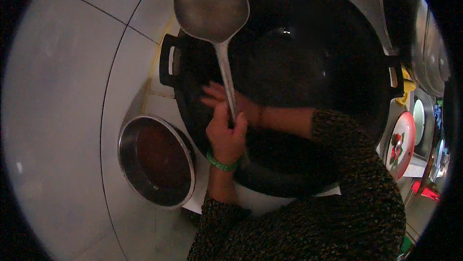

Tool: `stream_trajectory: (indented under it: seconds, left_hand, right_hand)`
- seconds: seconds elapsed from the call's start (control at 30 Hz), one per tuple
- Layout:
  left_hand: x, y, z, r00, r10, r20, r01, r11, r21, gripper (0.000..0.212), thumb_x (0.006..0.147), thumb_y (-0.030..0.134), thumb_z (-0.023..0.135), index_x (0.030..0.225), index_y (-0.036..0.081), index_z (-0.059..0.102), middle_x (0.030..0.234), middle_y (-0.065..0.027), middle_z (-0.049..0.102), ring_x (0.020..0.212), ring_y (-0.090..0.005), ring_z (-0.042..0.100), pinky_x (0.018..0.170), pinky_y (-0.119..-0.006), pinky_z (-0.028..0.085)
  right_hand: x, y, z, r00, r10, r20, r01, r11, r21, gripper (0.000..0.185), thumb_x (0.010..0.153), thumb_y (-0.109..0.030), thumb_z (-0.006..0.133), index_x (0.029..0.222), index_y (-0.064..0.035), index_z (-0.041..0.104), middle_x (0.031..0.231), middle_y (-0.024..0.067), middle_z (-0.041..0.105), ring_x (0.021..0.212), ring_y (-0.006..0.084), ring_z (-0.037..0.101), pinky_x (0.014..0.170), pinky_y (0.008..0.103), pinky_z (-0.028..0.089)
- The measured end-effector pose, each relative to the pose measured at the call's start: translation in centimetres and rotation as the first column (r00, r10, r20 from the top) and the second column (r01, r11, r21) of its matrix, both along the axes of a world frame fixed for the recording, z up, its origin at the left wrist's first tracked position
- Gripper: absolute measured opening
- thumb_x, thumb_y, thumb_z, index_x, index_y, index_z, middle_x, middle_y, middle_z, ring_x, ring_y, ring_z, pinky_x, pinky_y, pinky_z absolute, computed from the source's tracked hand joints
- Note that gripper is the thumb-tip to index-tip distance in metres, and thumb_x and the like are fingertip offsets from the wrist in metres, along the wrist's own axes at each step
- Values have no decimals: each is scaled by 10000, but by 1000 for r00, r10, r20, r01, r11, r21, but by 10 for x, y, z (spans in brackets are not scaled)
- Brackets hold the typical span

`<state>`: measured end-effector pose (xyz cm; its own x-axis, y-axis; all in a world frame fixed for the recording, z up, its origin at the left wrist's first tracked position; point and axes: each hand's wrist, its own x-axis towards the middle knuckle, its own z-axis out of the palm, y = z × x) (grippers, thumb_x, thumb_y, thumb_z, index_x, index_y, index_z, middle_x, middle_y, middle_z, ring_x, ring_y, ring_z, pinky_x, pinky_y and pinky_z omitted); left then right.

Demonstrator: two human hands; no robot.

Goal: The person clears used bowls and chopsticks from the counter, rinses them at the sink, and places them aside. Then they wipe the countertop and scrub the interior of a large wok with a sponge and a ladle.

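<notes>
My left hand [226, 134], with a green bracelet at its wrist, grips the handle end of a broad metal wok spatula [211, 7]. The blade points away from me, raised over the left side of a large black wok [289, 54]. Behind the spatula handle, my right hand [246, 107] reaches across to the left over the wok, its fingers spread and blurred. It appears to hold nothing; the spatula and left hand cover part of it. The wok's interior is too dark to tell its contents. Left of the wok stands a metal pot [124, 167] with dark reddish-brown contents.
A pale tiled wall [65, 80] rises along the left. At the right are an enamel lid [405, 130] with a red rim and flower pattern, a pale green dish [419, 121], a yellow object [408, 86] beside the wok's right handle, and a large shiny metal vessel [428, 51].
</notes>
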<state>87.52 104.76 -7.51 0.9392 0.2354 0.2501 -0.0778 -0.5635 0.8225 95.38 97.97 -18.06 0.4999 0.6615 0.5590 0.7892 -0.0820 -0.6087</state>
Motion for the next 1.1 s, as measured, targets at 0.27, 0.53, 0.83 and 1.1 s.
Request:
stream_trajectory:
  seconds: [0.27,0.53,0.83,1.1]
  left_hand:
    - [5,-4,-6,995,-43,-85,33,994,-109,191,741,127,592,897,50,515,672,-94,549,593,-203,554,556,-307,444]
    - [2,-1,-9,992,-71,-104,59,992,-111,188,745,134,584,893,47,509,690,-88,545,616,-183,537,570,-300,439]
    - [4,-1,-8,990,5,-142,-15,997,-75,208,730,104,593,915,57,512,681,-82,546,586,-188,539,566,-302,444]
    - [5,0,-6,976,26,-216,-62,985,-164,197,725,117,597,891,54,513,704,-68,548,599,-156,524,566,-281,438]
  right_hand:
    - [111,16,32,912,-408,-35,392,895,-211,462,768,-146,518,1211,-66,415,1300,153,336,1223,329,278,1015,431,228]
    - [-63,-67,11,862,264,-432,-327,942,-77,436,781,-116,519,1201,-62,414,1292,156,349,1193,324,335,994,439,264]
    - [-52,-162,-53,905,320,-279,-424,684,-593,524,770,-86,534,1260,-86,346,1352,194,241,1241,352,257,996,457,268]
    - [85,-11,-100,865,-466,184,487,869,-88,512,755,-40,470,1254,-40,354,1308,210,298,1209,361,296,995,415,274]
